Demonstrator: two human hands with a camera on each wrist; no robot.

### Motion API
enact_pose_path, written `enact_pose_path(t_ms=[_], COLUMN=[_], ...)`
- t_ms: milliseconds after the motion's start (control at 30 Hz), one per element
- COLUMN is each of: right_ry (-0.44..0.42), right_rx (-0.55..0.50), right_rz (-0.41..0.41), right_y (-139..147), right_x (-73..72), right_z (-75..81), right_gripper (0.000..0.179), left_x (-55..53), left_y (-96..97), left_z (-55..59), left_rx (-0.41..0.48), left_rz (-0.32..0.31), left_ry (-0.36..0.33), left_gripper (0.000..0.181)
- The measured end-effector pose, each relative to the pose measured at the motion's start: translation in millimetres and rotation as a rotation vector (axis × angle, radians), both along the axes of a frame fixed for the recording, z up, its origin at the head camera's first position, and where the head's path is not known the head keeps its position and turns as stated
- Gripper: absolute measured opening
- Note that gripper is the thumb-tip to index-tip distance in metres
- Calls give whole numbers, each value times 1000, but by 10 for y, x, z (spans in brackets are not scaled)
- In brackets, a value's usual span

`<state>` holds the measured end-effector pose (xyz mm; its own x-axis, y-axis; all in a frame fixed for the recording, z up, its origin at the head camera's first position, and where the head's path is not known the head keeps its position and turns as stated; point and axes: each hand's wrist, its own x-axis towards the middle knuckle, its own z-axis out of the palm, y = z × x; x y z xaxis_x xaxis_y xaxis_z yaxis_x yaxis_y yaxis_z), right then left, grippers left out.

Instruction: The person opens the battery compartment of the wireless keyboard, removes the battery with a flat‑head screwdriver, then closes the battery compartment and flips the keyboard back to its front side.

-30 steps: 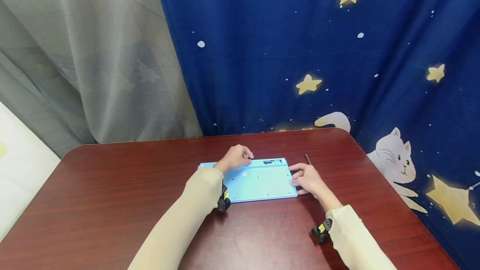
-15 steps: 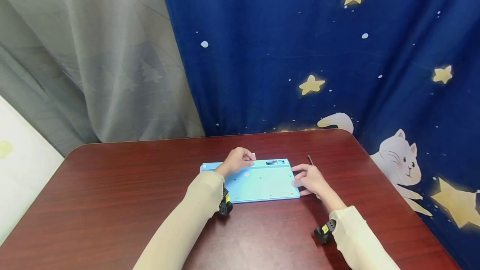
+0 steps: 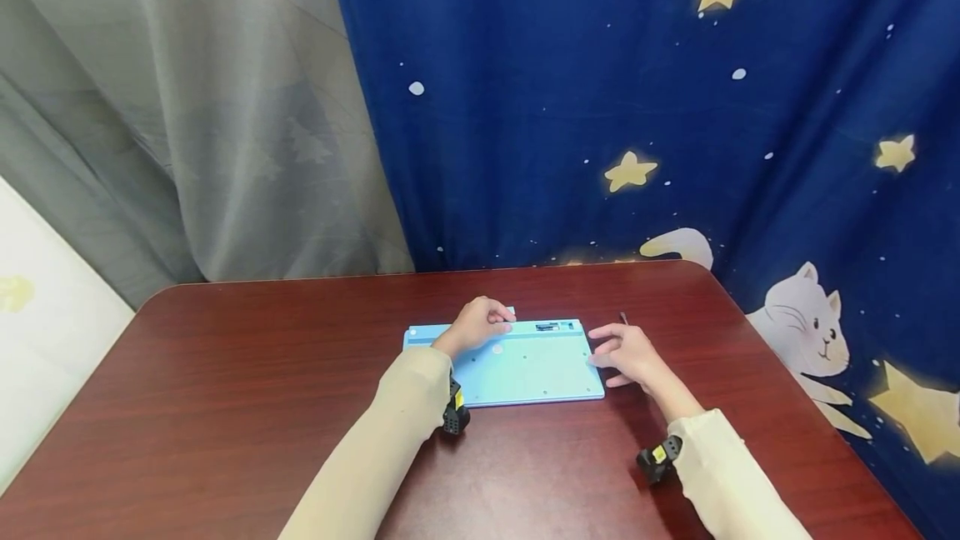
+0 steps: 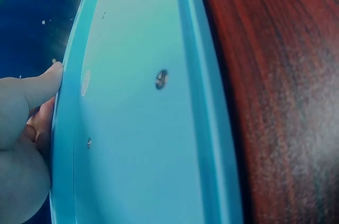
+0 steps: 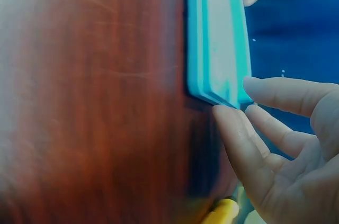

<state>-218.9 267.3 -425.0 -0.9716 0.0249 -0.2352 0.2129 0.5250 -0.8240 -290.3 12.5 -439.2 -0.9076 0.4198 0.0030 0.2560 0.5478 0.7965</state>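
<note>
A light-blue keyboard (image 3: 532,373) lies face down, its underside dotted with small screws. Near the right end of its far edge is an uncovered battery slot (image 3: 551,327). My left hand (image 3: 478,323) reaches over the far edge with curled fingers and pinches a small pale piece (image 3: 512,309), mostly hidden behind the fingertips. In the left wrist view, the thumb (image 4: 45,83) lies against the keyboard's rim. Beside the keyboard's right end, my right hand (image 3: 628,352) has its fingers spread; in the right wrist view its fingertips (image 5: 254,87) come right up to the corner.
A thin dark stick-like tool (image 3: 623,318) lies behind my right hand, partly covered by it. Dark red wood makes up the table (image 3: 262,390). A blue star-patterned curtain (image 3: 540,107) and a grey curtain (image 3: 225,107) hang beyond the far edge.
The pale piece has come into sight above my left fingertips. My right hand has eased slightly away from the keyboard's right edge. The head view has shifted a little.
</note>
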Motion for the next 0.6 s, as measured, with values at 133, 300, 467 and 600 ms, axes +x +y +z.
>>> enact_pose_path(t_ms=[133, 300, 467, 600], right_ry=[3, 17, 47, 58], right_rx=[7, 7, 26, 47], right_rz=[8, 7, 16, 13], right_y=[46, 129, 218, 307], right_x=[-22, -50, -41, -40], right_z=[106, 211, 319, 362], right_gripper=[45, 46, 44, 44], left_x=[1, -12, -18, -20], left_y=[3, 5, 3, 3], left_z=[-4, -26, -28, -22], left_rx=[0, 5, 7, 4], left_rz=[3, 0, -8, -8], left_ry=[-7, -4, -2, -3], left_gripper=[13, 13, 13, 13])
